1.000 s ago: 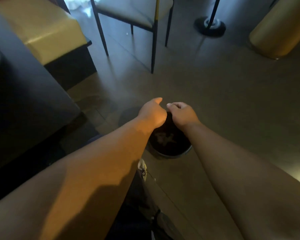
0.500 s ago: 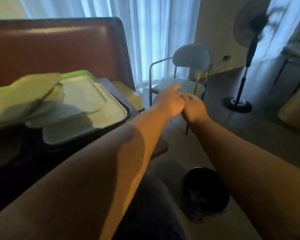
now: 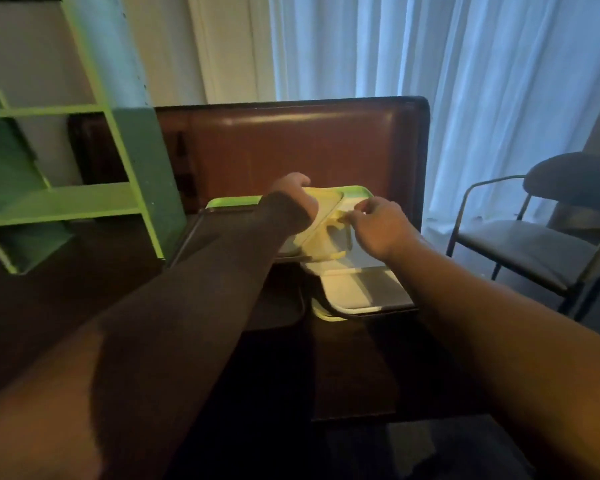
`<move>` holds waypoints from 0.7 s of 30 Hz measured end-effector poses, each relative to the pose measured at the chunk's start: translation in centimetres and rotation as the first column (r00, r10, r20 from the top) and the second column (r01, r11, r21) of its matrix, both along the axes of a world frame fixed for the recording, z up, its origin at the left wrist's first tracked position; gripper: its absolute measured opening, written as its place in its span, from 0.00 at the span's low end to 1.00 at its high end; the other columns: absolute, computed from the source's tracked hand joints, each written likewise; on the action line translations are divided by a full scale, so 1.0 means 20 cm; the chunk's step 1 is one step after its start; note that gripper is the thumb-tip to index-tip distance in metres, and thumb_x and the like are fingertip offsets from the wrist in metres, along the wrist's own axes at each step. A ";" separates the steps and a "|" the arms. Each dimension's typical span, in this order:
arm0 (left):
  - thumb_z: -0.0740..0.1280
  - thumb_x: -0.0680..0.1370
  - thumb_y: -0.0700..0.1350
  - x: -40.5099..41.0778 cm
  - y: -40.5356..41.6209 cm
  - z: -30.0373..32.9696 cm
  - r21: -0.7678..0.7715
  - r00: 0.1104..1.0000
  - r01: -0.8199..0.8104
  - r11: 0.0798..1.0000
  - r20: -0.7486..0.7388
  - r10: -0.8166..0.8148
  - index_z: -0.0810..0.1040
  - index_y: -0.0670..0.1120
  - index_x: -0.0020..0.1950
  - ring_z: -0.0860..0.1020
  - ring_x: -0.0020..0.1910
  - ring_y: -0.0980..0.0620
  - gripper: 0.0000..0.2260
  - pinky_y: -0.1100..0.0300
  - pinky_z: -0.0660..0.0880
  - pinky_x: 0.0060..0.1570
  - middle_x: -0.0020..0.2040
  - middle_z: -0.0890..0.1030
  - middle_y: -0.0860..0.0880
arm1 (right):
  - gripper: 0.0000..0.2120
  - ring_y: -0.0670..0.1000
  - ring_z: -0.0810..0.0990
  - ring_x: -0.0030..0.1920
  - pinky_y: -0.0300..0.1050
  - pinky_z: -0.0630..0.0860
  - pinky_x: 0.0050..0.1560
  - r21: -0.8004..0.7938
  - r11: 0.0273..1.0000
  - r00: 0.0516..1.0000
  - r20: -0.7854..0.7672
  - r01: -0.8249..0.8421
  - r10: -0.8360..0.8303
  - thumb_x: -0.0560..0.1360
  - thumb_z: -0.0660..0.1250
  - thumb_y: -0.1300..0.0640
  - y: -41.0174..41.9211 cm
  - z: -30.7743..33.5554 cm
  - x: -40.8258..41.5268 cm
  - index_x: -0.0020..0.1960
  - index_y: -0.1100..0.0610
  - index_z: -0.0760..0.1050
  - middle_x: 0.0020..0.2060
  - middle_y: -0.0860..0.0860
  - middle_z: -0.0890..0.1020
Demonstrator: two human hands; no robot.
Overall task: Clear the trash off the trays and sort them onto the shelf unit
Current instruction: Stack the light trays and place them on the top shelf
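Note:
A stack of trays lies on the dark table (image 3: pixel 347 372) in front of the brown seat back. A yellow tray (image 3: pixel 326 221) sits tilted on top, over a white tray (image 3: pixel 355 289) and a green tray (image 3: pixel 359 191) at the back. My left hand (image 3: pixel 293 197) curls over the yellow tray's far left edge. My right hand (image 3: pixel 378 226) pinches that tray's right edge with its fingertips. The green shelf unit (image 3: pixel 70 202) stands on the left, next to the trays. No trash is visible on the trays.
A brown padded seat back (image 3: pixel 291 147) rises behind the table. A dark chair with a metal frame (image 3: pixel 537 244) stands to the right, near pale curtains (image 3: pixel 465 64). The trays overhang the table's right side.
The view has swung up from the floor bin to the table. Both hands, held together over the bin before, have moved forward and taken hold of the yellow tray.

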State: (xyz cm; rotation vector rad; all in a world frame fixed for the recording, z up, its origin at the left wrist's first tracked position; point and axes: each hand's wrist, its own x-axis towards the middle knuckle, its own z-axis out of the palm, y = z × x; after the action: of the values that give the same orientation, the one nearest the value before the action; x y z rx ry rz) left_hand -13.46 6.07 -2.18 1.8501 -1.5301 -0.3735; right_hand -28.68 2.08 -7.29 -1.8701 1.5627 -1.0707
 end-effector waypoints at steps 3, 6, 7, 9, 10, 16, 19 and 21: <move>0.65 0.74 0.49 0.27 0.02 -0.07 0.144 0.974 -0.203 0.969 0.135 0.184 0.73 0.50 0.72 0.75 0.67 0.41 0.25 0.51 0.72 0.66 0.70 0.75 0.45 | 0.24 0.58 0.81 0.53 0.55 0.78 0.59 -0.001 0.999 0.990 -0.134 0.038 -0.038 0.73 0.61 0.40 -0.05 -0.03 0.17 0.62 0.52 0.78 0.57 0.56 0.81; 0.67 0.63 0.56 0.49 -0.06 -0.20 0.194 0.933 -0.336 0.922 0.199 0.298 0.80 0.50 0.62 0.80 0.55 0.42 0.28 0.46 0.79 0.56 0.59 0.82 0.46 | 0.26 0.60 0.76 0.59 0.55 0.73 0.59 -0.096 0.986 0.919 -0.359 0.136 -0.162 0.77 0.59 0.38 -0.10 -0.06 0.26 0.65 0.56 0.75 0.60 0.57 0.78; 0.67 0.63 0.57 0.54 -0.11 -0.26 0.189 0.932 -0.339 0.921 0.199 0.303 0.82 0.49 0.59 0.81 0.52 0.44 0.27 0.47 0.80 0.54 0.55 0.83 0.47 | 0.27 0.60 0.74 0.61 0.56 0.71 0.60 -0.134 0.981 0.885 -0.428 0.140 -0.185 0.77 0.58 0.38 -0.11 -0.06 0.27 0.65 0.56 0.74 0.61 0.57 0.78; 0.65 0.65 0.58 0.54 -0.09 -0.27 0.191 0.931 -0.339 0.921 0.208 0.300 0.84 0.48 0.53 0.81 0.47 0.46 0.23 0.48 0.80 0.52 0.48 0.83 0.48 | 0.29 0.59 0.74 0.62 0.57 0.69 0.62 -0.137 0.985 0.842 -0.516 0.101 -0.158 0.75 0.55 0.36 -0.14 -0.06 0.29 0.64 0.55 0.74 0.60 0.55 0.79; 0.66 0.67 0.58 0.54 -0.09 -0.27 0.197 0.931 -0.341 0.919 0.207 0.302 0.85 0.48 0.52 0.80 0.46 0.47 0.20 0.48 0.80 0.51 0.46 0.83 0.48 | 0.29 0.58 0.75 0.61 0.58 0.68 0.62 -0.114 0.990 0.831 -0.541 0.081 -0.130 0.74 0.55 0.35 -0.15 -0.05 0.30 0.63 0.55 0.75 0.58 0.54 0.80; 0.69 0.77 0.51 0.51 -0.11 -0.24 0.213 0.933 -0.359 0.909 0.118 0.340 0.81 0.43 0.54 0.75 0.36 0.51 0.13 0.59 0.66 0.30 0.45 0.80 0.46 | 0.24 0.58 0.75 0.58 0.60 0.67 0.62 0.027 0.999 0.663 -0.747 -0.033 0.042 0.69 0.60 0.36 -0.21 0.01 0.35 0.57 0.49 0.77 0.40 0.46 0.73; 0.71 0.76 0.51 0.53 -0.13 -0.25 0.211 0.915 -0.401 0.891 0.042 0.402 0.78 0.40 0.56 0.74 0.37 0.52 0.16 0.59 0.62 0.28 0.49 0.79 0.46 | 0.19 0.56 0.74 0.52 0.57 0.71 0.59 0.050 0.998 0.716 -0.696 -0.025 0.052 0.68 0.65 0.40 -0.21 0.03 0.40 0.52 0.51 0.77 0.39 0.47 0.73; 0.74 0.73 0.49 0.54 -0.12 -0.24 0.225 0.915 -0.393 0.892 -0.006 0.404 0.78 0.40 0.58 0.77 0.42 0.50 0.18 0.59 0.67 0.29 0.50 0.80 0.45 | 0.16 0.55 0.76 0.49 0.56 0.74 0.60 0.066 0.996 0.780 -0.626 0.056 -0.002 0.69 0.70 0.42 -0.19 0.06 0.42 0.48 0.52 0.74 0.42 0.50 0.77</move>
State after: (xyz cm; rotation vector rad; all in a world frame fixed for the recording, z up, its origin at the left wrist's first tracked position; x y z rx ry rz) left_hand -2.63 3.66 -7.01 2.2490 -1.0659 -0.4037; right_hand -20.21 -1.62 -6.07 -2.2882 1.9492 -0.3714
